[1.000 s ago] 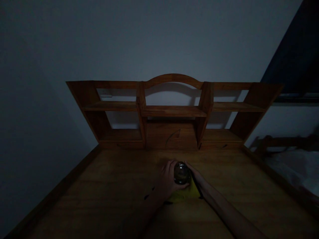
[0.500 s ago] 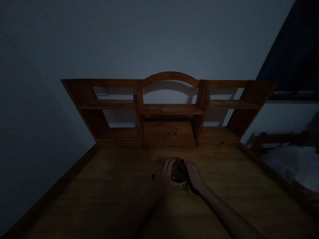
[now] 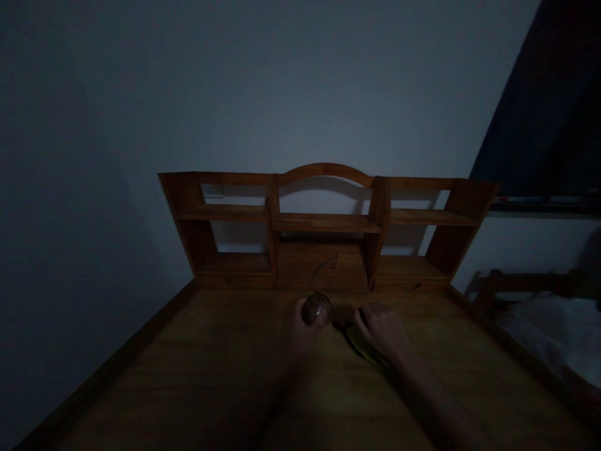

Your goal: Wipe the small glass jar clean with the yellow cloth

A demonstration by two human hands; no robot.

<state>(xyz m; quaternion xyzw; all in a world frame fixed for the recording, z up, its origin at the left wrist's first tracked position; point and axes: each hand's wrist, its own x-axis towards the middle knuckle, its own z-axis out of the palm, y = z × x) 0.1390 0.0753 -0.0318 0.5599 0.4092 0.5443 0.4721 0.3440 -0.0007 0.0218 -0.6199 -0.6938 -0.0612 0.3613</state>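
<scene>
My left hand (image 3: 303, 327) is wrapped around a round, glossy, see-through-looking object (image 3: 317, 309), perhaps a glass cup; a bright glint shows on it. To the right, apart from it, my right hand (image 3: 382, 326) is closed, with a small dark piece at its fingertips that I cannot make out. Below and beside the right hand lies a long yellow-green thing with black edges (image 3: 361, 346), partly covered by the hand and forearm. Dim light hides finer detail.
Both hands work over a wooden desk (image 3: 225, 351) with raised side edges. A wooden shelf unit (image 3: 326, 222) stands at its back against the pale wall. A dark window (image 3: 539, 125) and a bed with white bedding (image 3: 554, 332) are to the right.
My hands have moved apart: the left has carried the round object to the left, away from the right hand. More of the yellow-green thing shows. The view has tilted up slightly.
</scene>
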